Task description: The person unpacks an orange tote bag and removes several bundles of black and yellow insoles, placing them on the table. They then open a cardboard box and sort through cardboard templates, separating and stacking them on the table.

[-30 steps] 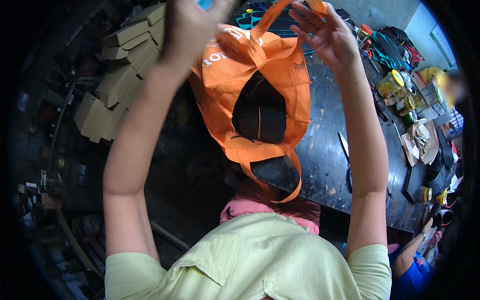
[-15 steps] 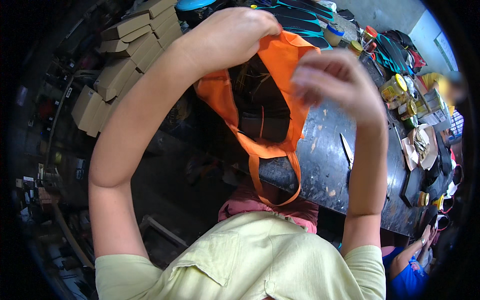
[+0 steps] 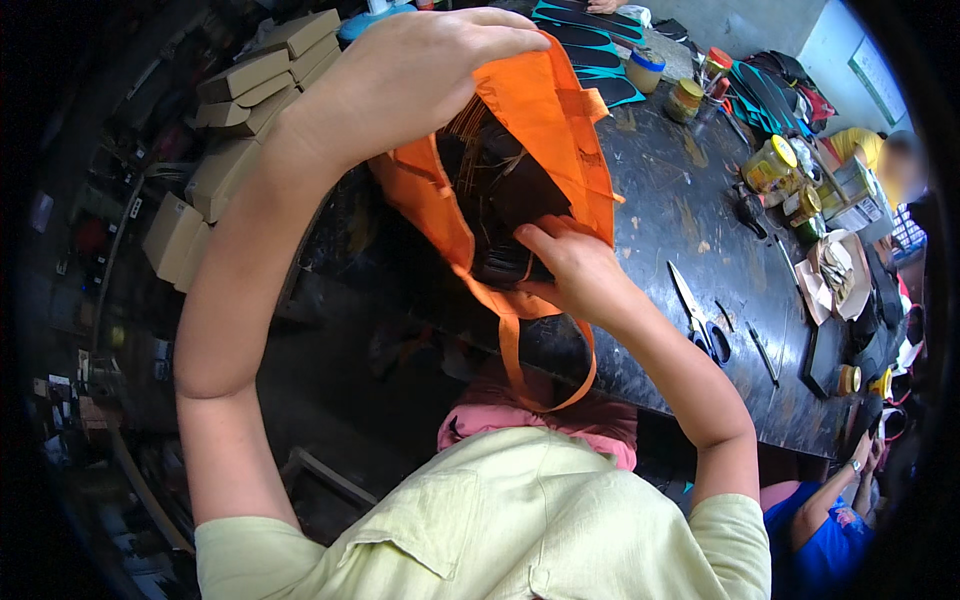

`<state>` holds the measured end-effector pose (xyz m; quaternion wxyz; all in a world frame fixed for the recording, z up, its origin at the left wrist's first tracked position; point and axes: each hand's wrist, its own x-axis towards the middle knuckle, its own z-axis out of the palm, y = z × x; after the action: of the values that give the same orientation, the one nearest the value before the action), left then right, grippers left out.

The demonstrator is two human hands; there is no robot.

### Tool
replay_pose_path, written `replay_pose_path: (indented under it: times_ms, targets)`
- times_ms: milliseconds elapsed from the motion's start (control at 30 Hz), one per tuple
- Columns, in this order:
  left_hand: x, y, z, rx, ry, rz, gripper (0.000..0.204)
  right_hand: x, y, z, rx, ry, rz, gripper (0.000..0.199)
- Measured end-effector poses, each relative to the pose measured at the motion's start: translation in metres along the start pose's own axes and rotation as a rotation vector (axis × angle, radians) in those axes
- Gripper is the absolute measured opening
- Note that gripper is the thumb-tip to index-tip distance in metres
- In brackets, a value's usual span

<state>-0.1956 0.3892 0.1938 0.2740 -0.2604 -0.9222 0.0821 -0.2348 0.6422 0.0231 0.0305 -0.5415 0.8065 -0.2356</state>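
The right hand has been lowered into the mouth of the orange bag, so the dark contents are now reached; whether its fingers are closed on them cannot be told. The cloth rim is pinched by the left hand. The soft, creased bag is rested at the scuffed black bench's edge.

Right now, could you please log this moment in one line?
left hand: holding orange bag, upper rim; right hand: at dark contents inside, grip unclear; scissors: on table, right of bag
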Motion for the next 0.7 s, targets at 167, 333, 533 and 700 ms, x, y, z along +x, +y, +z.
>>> replay_pose_path:
  times_ms: [167, 333, 533, 700]
  targets:
    - [-0.012, 0.006, -0.011, 0.015, -0.06, -0.049, 0.06, -0.052, 0.014, -0.036, 0.569, 0.224, 0.01, 0.073]
    - [-0.013, 0.005, -0.009, 0.023, -0.093, -0.029, 0.061, -0.131, 0.069, -0.058, 1.094, 0.382, 0.382, 0.088]
    - [0.001, 0.0, -0.007, -0.033, 0.024, 0.039, 0.057, -0.157, 0.079, -0.055, 0.119, -0.017, 0.726, 0.052]
    - [0.018, 0.006, -0.021, -0.217, 0.071, 0.04, 0.053, -0.089, 0.025, -0.089, 0.369, 0.196, 0.211, 0.04]
